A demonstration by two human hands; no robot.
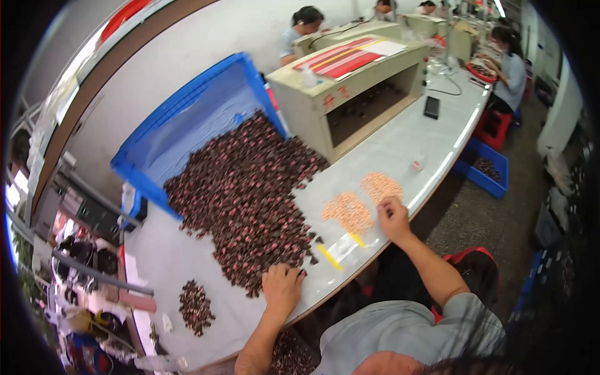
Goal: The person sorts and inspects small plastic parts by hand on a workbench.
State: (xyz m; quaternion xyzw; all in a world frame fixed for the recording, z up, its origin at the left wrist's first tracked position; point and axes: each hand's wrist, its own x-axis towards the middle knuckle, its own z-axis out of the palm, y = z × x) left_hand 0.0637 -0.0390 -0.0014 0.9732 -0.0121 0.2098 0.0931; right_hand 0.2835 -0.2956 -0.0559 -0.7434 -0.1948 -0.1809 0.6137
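A broad heap of small dark brown pieces with pinkish spots [240, 194] spills over the white table. At its near edge lies my left hand [282, 289], back up, fingers curled down against the pieces; what is under the fingertips is hidden. My right hand [394, 220] is at the near edge of a small pile of tiny pale orange pieces [380, 186]. Its thumb and fingers are pinched together, and anything between them is too small to make out. A second orange pile [350, 212] sits just left of it. Between the hands, a pale label with yellow strips [341, 248] lies on the table.
A blue bin [187, 119] tips toward the heap. Behind stands a beige box-shaped machine [350, 94] with an open front. A smaller dark pile [195, 307] lies at left, a black box [431, 107] farther back. Another blue bin [481, 167] stands on the floor; other people sit beyond.
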